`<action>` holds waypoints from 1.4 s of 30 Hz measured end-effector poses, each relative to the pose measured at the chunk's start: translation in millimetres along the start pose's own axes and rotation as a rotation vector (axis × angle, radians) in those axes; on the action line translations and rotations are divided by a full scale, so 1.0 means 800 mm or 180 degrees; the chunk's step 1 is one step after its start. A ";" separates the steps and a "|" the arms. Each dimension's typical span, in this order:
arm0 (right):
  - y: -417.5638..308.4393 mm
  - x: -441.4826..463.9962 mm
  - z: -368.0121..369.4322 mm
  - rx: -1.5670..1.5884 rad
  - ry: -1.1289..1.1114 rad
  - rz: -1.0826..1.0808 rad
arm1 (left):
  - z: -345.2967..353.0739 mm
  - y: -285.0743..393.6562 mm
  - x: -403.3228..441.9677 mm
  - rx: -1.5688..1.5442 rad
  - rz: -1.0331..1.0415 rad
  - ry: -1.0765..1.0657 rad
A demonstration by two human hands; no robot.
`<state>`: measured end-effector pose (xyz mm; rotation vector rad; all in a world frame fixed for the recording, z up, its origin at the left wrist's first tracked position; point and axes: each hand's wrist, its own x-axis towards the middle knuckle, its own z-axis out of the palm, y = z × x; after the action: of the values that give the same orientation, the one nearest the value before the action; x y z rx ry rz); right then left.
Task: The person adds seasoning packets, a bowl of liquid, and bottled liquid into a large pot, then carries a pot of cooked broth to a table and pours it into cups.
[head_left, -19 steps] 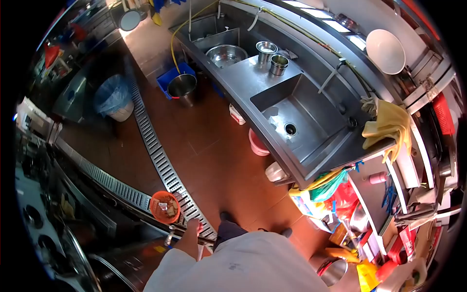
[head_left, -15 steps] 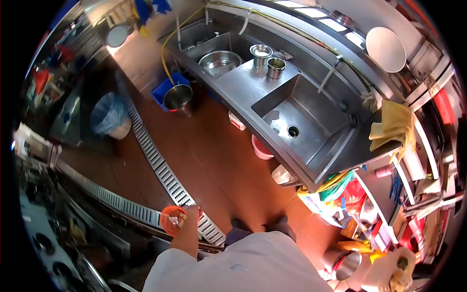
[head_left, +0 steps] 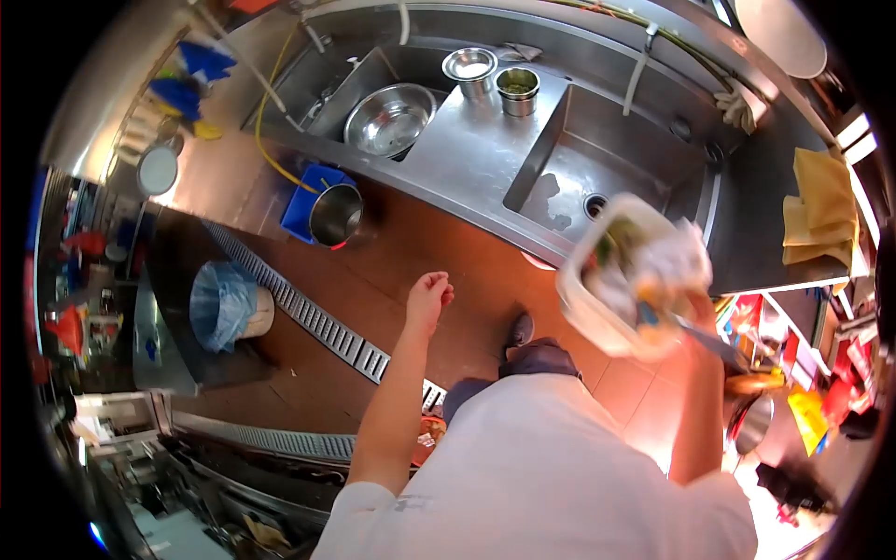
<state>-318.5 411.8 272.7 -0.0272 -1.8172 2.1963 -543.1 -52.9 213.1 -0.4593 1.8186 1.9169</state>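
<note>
My right hand (head_left: 698, 322) grips a pale plastic tub (head_left: 583, 313) by its right side, in front of the right sink basin. Inside the tub are green bits, white crumpled material and something with a dark handle, blurred by motion. My left hand (head_left: 430, 301) is raised over the brown floor with its fingers curled together, and I see nothing in it. Below my left forearm, an orange basket (head_left: 429, 439) is partly hidden by my body.
A steel sink counter (head_left: 467, 149) runs across the top, bearing a steel bowl (head_left: 390, 119) and small pots (head_left: 518, 91). A blue-lined bin (head_left: 224, 303) and a steel bucket (head_left: 336, 215) stand at left. Yellow cloth (head_left: 819, 205) lies at right. A drain grate (head_left: 322, 324) crosses the floor.
The view has swung toward the sinks. My left hand has moved away from the orange basket and up. My right hand has brought the tub from the lower right edge to in front of the sink.
</note>
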 end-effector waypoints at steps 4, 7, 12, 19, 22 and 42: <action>0.082 0.182 0.148 0.1537 0.0786 0.1379 | -0.025 0.044 0.015 0.0393 0.0232 -0.0335; 0.141 0.262 0.248 0.1178 0.1407 0.1810 | -0.043 0.098 0.053 0.0846 0.1034 -0.0182; 0.162 0.320 0.356 0.1306 0.1864 0.2019 | 0.003 0.229 0.140 0.2345 0.3442 -0.0098; 0.136 0.311 0.464 -0.0092 0.2801 0.1433 | 0.102 0.327 0.245 0.3147 0.4687 -0.1701; 0.127 0.298 0.506 -0.1769 0.2229 0.1143 | 0.142 0.308 0.290 0.4682 0.4086 -0.2318; 0.067 0.334 0.528 -0.2514 0.2297 -0.0014 | 0.008 0.429 0.300 -0.1047 0.0619 -0.3019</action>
<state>-668.6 60.6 351.8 -0.8420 -2.0297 1.0802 -928.6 -31.3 375.3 0.4941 0.9542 2.0364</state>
